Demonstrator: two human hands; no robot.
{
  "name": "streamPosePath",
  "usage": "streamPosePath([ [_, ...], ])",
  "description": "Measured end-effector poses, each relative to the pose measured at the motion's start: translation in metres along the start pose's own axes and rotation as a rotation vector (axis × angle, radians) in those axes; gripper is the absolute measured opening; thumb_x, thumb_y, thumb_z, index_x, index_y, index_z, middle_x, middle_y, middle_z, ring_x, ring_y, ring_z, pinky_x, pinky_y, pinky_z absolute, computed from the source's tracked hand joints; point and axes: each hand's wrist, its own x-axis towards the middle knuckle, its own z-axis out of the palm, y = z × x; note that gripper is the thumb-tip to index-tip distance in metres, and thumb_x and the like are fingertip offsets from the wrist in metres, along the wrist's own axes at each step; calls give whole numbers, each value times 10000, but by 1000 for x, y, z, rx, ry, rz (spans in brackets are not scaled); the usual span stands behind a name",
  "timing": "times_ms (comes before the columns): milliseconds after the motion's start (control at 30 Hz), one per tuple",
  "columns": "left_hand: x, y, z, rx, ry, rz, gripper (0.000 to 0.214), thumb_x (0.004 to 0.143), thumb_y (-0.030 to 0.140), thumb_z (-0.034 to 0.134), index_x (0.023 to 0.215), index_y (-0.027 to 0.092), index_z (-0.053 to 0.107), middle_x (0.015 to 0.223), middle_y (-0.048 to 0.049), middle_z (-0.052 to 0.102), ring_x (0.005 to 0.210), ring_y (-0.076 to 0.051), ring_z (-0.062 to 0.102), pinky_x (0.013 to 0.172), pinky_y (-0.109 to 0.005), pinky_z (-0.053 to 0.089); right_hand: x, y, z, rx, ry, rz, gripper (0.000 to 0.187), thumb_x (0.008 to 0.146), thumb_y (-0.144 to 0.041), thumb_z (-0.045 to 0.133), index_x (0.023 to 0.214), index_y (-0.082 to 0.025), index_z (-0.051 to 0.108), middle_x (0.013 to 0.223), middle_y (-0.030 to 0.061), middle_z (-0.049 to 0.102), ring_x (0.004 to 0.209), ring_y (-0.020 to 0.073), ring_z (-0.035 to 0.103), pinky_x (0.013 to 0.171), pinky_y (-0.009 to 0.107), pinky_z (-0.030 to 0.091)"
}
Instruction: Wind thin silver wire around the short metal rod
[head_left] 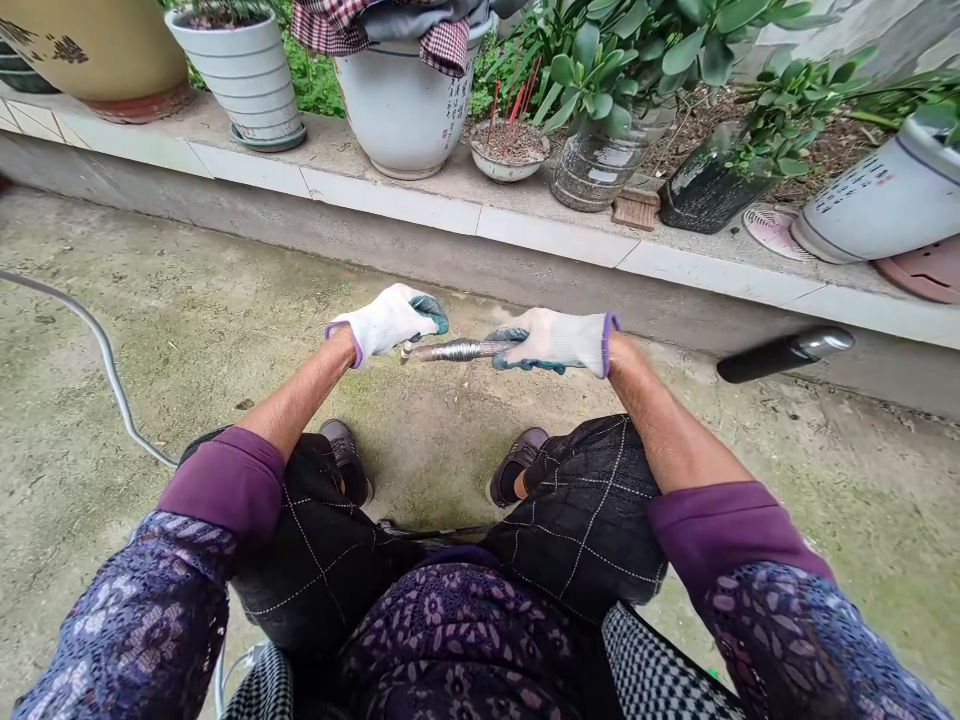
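My right hand (551, 340), in a white glove with a dark green palm, is closed around a slim rod-like handle (457, 350). Shiny metal wire is wound about the handle's middle, and a small pale knob shows at its left end. The right part of it is hidden inside my grip, so its full kind cannot be made out. My left hand (401, 315), gloved the same way, is just above and beside the knobbed end. Its fingertips are pinched together, and whatever may be between them is too small to see.
A tiled ledge (390, 205) runs across the front, bearing a striped white pot (240, 80), a large white pot (405, 105), a bowl with red sticks (510, 155) and a brush (636, 208). A black cylinder (784, 355) is at right. A grey hose (109, 360) curves at left.
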Motion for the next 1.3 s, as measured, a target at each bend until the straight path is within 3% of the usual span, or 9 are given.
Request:
streamPosePath([
  [167,-3,3,4,-10,-28,-7,108,760,156,664,790,148,767,550,21,580,415,-62,391,396,-214,254,15,-6,5,-376,162,7,276,851,-365,652,1068,-245,774,741,-6,667,635,140,565,581,259,378],
  [367,-3,0,4,-226,-6,-6,174,869,147,609,931,106,765,626,-11,647,372,-48,365,370,-225,263,24,-11,11,-463,309,46,357,898,-397,595,1201,-256,721,919,50,722,773,202,616,643,294,383],
  [500,-4,2,7,-386,-22,4,238,894,139,619,1077,74,758,688,-36,700,384,-42,383,374,-213,303,29,-7,8,-400,405,36,309,898,-370,601,1145,-234,725,828,31,683,711,177,577,618,286,373],
  [633,-7,4,11,-422,-26,-10,229,906,141,607,1063,66,756,831,-87,765,378,-31,382,368,-212,318,28,-3,2,-19,469,-6,295,874,-361,637,1113,-205,709,689,-12,584,563,123,495,530,255,374],
  [800,-8,5,14,-390,-69,28,227,898,161,599,1035,77,760,915,-98,781,399,-39,411,367,-214,342,15,-9,-1,488,394,-24,336,844,-378,702,1109,-173,671,651,-31,507,467,84,399,405,216,339],
  [933,-5,2,12,-330,-57,19,198,886,160,598,968,81,760,825,-74,751,403,-44,413,373,-208,347,3,-13,-4,600,214,-91,358,844,-351,718,1149,-170,669,627,-41,495,436,75,368,370,203,307],
  [1100,-3,-6,-2,-81,-66,29,123,805,135,671,881,104,763,616,-23,655,400,-57,441,368,-181,270,-6,-9,-5,424,-49,-50,369,821,-362,735,1131,-166,693,618,-32,528,422,77,391,365,202,306],
  [1300,0,-11,-4,-17,-31,-16,87,715,128,714,777,132,774,540,3,599,385,-70,426,378,-213,271,7,-6,4,-45,-50,-22,290,816,-348,678,1067,-218,743,625,-38,547,483,98,451,417,212,324],
])
